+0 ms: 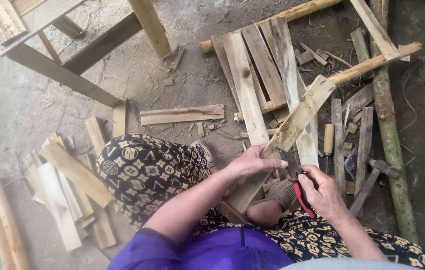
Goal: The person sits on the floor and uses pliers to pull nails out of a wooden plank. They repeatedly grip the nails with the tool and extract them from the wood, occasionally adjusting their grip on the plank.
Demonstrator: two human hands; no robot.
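Note:
My left hand (252, 164) grips a long, pale wooden slat (297, 120) near its lower end; the slat slants up and to the right over a heap of boards. My right hand (325, 192) holds red-handled pliers (297, 186), their dark jaws set against the slat's edge just right of my left hand. Both hands work above my lap, which is covered in black patterned trousers (142, 170). My feet in sandals (205, 152) rest on the concrete floor.
Several loose boards (255, 65) lie ahead. A hammer (372, 180) and a wooden-handled tool (328, 142) lie at right beside a thick pole (390, 135). Wood offcuts (67, 185) are piled at left. A wooden frame (67, 75) stands at upper left.

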